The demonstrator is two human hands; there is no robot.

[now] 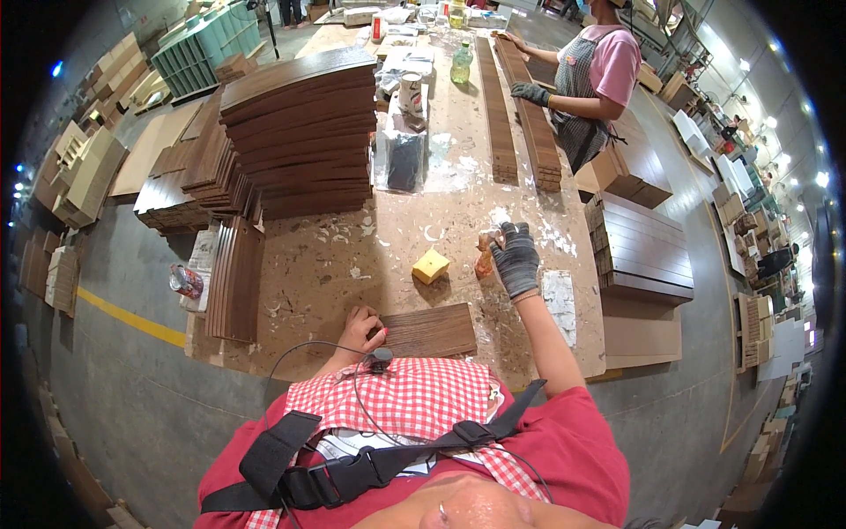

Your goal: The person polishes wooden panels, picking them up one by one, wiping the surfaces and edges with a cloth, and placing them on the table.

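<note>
Brown board (430, 331) lies flat on the counter (326, 286), just in front of the person. The left hand (361, 331), fingers bent, touches its left end; whether it grips is unclear. The gloved right hand (515, 257) is half curled beside a translucent amber item (484, 257); I cannot tell whether it holds it. Farther off stand a greenish clear bottle (461, 63) and a pale cup (411, 94), contents indistinct.
</note>
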